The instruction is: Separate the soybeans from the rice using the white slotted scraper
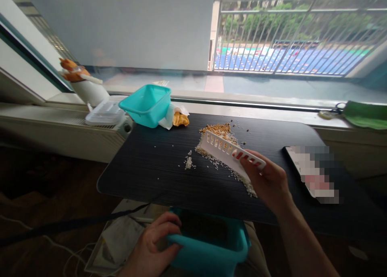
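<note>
My right hand (269, 183) is closed on a white slotted plastic divider (222, 153), held on edge over the dark table (136, 160). White rice grains (249, 186) lie along its near side and under it. Behind it sits a heap of yellow-brown beans (218, 129). A small separate clump of rice (188, 162) lies to the left. My left hand (160, 244) grips the left rim of a turquoise plastic bin (211, 247) below the table's front edge. Inside the bin it is dark, and I cannot make out what it contains.
A second turquoise bin (148, 106) stands at the table's back left, beside a crumpled orange-and-white wrapper (180, 118). A clear lid (105, 112) rests on the radiator. At right lies a phone (314, 174); a green cloth (365, 115) and scissors (339, 108) are on the sill.
</note>
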The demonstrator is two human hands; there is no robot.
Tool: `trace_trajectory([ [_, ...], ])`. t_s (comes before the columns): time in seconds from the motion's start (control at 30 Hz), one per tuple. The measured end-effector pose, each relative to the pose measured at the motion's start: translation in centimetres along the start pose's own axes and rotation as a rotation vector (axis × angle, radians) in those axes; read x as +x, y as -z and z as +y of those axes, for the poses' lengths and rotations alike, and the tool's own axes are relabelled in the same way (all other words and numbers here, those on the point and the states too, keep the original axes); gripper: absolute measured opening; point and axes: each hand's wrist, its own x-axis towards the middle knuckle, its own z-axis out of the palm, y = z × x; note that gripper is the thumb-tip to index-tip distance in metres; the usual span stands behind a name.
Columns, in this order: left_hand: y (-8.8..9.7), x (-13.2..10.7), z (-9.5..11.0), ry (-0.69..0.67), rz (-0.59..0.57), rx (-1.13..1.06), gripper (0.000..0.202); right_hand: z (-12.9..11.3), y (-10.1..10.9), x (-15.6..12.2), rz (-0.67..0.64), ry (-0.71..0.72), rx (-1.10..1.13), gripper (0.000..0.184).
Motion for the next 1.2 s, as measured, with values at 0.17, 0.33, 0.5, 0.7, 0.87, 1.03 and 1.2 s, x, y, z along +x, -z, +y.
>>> trace_trajectory([
  [0.17,0.1,0.0,0.0,0.033,0.011,0.017,0.018,1.7,-0.7,1.0,-0.031,-0.103,0.127,0.017],
  [0.33,0.1,0.0,0.0,0.041,0.022,0.005,0.017,1.8,0.5,0.5,-0.057,-0.246,0.198,0.02],
  [0.5,0.1,0.4,0.2,0.056,0.014,0.009,0.014,1.5,1.3,0.4,-0.016,-0.254,0.208,0.019],
  [0.7,0.2,0.5,0.3,0.061,0.001,0.032,0.015,2.7,0.4,1.1,-0.032,-0.239,0.23,0.019],
  [0.87,0.2,0.4,0.5,0.071,0.003,0.031,0.015,2.1,1.4,0.9,-0.079,-0.289,0.301,0.017],
  [1.03,0.1,0.4,0.3,0.059,0.004,0.029,0.015,1.7,1.2,1.1,-0.07,-0.27,0.273,0.02],
  [1.2,0.2,0.4,0.5,0.056,0.017,0.027,0.015,1.8,0.9,1.0,-0.149,-0.26,0.291,0.023],
])
